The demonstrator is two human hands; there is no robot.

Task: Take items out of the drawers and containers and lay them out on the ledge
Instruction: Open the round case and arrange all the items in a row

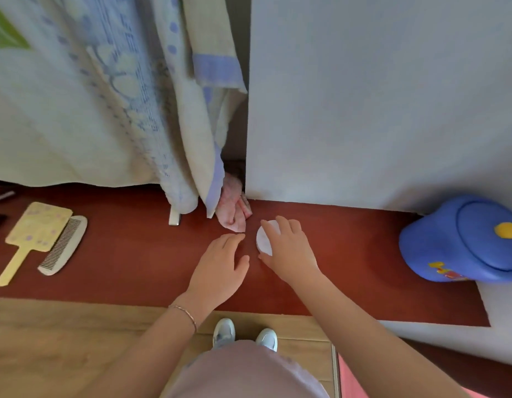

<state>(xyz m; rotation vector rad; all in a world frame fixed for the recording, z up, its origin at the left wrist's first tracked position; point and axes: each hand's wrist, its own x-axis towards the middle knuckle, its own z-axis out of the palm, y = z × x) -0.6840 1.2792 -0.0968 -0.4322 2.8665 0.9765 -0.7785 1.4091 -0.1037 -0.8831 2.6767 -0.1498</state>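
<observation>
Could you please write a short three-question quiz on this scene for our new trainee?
1. True or false: the toothed pale plastic comb lies right beside the flat yellow wooden paddle-shaped brush on the long reddish-brown wooden ledge.
2. Which hand covers the small round white disc?
A. the left hand
B. the right hand
C. neither
3. Fill in: the big blue plastic tub with a yellow-knobbed lid stands at the ledge's ____ end.

Key: 1 true; 2 B; 3 right.
</observation>
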